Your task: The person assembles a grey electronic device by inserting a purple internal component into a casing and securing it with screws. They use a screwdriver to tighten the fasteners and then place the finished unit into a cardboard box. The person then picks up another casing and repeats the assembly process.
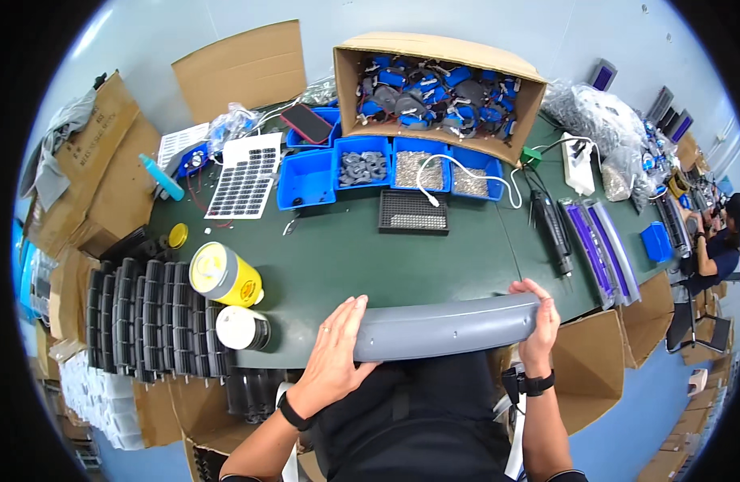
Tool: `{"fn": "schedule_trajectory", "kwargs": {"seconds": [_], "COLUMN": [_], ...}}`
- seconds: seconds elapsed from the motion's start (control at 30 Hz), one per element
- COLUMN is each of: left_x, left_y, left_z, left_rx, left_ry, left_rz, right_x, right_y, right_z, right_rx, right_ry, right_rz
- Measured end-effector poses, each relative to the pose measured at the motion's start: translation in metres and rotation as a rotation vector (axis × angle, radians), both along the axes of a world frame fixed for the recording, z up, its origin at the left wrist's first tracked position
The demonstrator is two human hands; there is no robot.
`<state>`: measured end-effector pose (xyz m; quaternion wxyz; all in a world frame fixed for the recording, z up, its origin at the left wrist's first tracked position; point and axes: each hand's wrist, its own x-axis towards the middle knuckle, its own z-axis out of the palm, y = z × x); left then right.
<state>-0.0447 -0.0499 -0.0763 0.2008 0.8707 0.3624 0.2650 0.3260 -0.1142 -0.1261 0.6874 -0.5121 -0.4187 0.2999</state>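
Between my two hands I hold a long, curved grey plastic housing [446, 328] with small holes along its face, level above the near edge of the green table. My left hand [335, 353] presses on its left end, fingers stretched up along the edge and thumb beneath. Around the right end curls my right hand [540, 325], thumb below and fingers over the tip. The housing's underside is hidden. Left of my left hand stand a white-lidded tub [241, 328] and a yellow container with a white lid [224, 273].
Blue bins [307, 181] of small parts and a black screw tray [413, 212] stand behind. A carton [438, 48] holds blue-wrapped parts. A black electric screwdriver [553, 233] and purple-lined housings [599, 251] lie right; stacked black parts [157, 317] left. A co-worker [711, 249] sits far right.
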Motion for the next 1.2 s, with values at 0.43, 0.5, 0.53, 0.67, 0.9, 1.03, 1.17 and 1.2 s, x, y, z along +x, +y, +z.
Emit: {"fn": "schedule_trajectory", "kwargs": {"seconds": [0.43, 0.5, 0.53, 0.67, 0.9, 1.03, 1.17, 1.2], "left_x": [-0.002, 0.005, 0.005, 0.009, 0.013, 0.011, 0.015, 0.016], "left_y": [0.025, 0.04, 0.043, 0.041, 0.04, 0.037, 0.036, 0.036], "left_z": [0.027, 0.007, 0.005, -0.011, -0.015, -0.017, -0.017, -0.017], "left_rx": [-0.747, -0.76, -0.93, -1.025, -0.995, -0.984, -0.97, -0.97], "left_ry": [-0.625, -0.69, -0.697, -0.736, -0.728, -0.726, -0.728, -0.727], "left_rz": [0.128, 0.259, 0.314, 0.478, 0.492, 0.477, 0.488, 0.492], "right_x": [0.027, 0.021, 0.017, 0.001, -0.003, 0.001, 0.001, 0.0], "right_y": [0.011, 0.018, 0.018, 0.022, 0.024, 0.024, 0.024, 0.024], "right_z": [0.046, 0.053, 0.051, 0.035, 0.036, 0.033, 0.039, 0.04], "right_rx": [-0.037, -0.053, -0.093, -0.211, -0.242, -0.263, -0.274, -0.273], "right_ry": [0.162, 0.106, 0.166, -0.002, 0.078, 0.081, 0.109, 0.116], "right_rz": [0.415, 0.455, 0.435, 0.245, 0.196, 0.206, 0.199, 0.191]}}
